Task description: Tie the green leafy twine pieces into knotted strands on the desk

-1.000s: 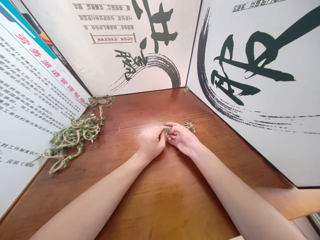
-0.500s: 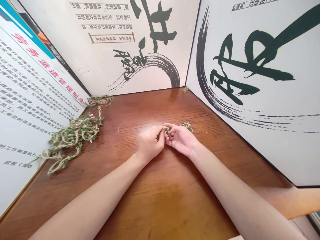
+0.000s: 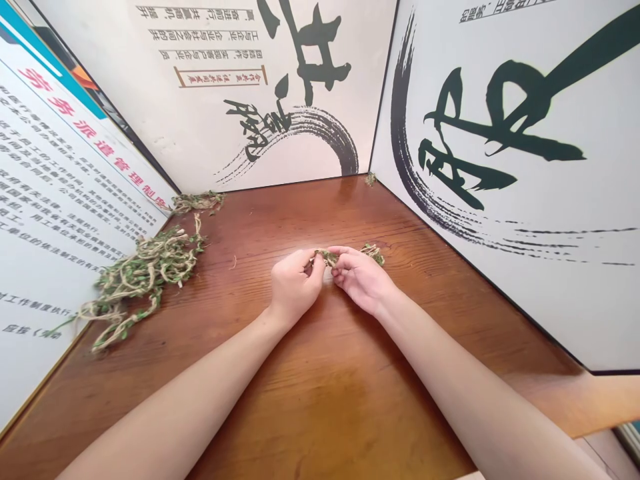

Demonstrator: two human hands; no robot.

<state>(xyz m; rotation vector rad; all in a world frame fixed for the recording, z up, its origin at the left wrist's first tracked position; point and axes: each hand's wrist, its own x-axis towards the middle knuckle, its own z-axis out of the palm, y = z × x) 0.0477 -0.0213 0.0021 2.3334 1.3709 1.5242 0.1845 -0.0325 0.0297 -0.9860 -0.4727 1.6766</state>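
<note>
Near the middle of the wooden table, my left hand pinches one end of a short piece of green-and-tan leafy twine. The fingers of my right hand are curled round its other end, so the piece spans the small gap between my hands. Part of it is hidden by the fingers. Just beyond my right hand lies a small bundle of the same twine, resting on the table.
A large tangled pile of leafy twine lies at the left, with a smaller clump behind it. A small tuft sits in the back corner. Upright printed panels border the table at the left, back and right.
My hands have moved slightly apart, and more of the twine piece shows between them. My left hand has shifted a little to the left.
</note>
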